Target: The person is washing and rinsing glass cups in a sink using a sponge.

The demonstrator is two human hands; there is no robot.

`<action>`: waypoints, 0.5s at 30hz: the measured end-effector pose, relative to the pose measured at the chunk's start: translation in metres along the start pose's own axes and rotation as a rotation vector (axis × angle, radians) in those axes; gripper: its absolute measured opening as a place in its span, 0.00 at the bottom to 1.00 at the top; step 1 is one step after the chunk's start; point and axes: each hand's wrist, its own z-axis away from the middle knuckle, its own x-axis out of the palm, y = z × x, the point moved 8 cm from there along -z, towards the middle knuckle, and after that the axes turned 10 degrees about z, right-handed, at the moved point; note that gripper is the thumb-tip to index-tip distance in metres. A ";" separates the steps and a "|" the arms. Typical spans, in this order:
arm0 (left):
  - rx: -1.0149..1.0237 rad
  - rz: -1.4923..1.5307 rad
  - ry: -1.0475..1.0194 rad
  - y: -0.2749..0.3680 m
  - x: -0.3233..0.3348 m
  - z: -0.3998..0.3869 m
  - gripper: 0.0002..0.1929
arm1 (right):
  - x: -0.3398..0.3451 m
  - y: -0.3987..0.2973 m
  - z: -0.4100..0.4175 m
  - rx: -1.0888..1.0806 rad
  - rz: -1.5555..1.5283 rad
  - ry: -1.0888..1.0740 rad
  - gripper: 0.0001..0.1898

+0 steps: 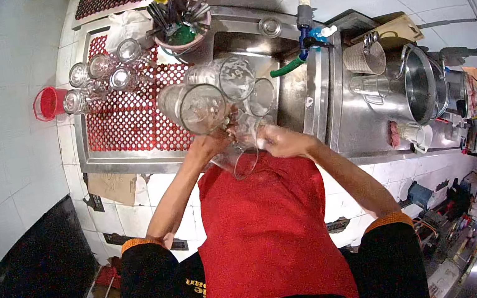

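Note:
A cluster of clear glass mugs is gathered before me, over the edge between the red mat and the sink. My left hand grips at the near side of the cluster, close to a large mug whose mouth faces up. Behind it are a second glass mug and a smaller one. My right hand closes around a glass mug that tilts toward my red apron. Overlapping glass hides my fingers, so which handle each holds is unclear.
Several glass jars or mugs stand on the red perforated mat. A tub of cutlery is behind. To the right are the sink, a green hose on the tap, and a steel pot. A red cup sits far left.

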 end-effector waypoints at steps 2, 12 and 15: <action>-0.064 0.068 -0.067 0.003 0.003 0.002 0.42 | 0.015 0.007 0.007 -0.058 0.679 -0.098 0.25; 0.174 -0.098 0.279 -0.001 0.015 -0.007 0.35 | -0.030 0.018 0.012 0.053 -0.287 -0.065 0.26; 0.085 0.198 0.329 -0.031 0.011 -0.018 0.29 | -0.054 -0.037 0.044 -0.139 0.109 -0.049 0.30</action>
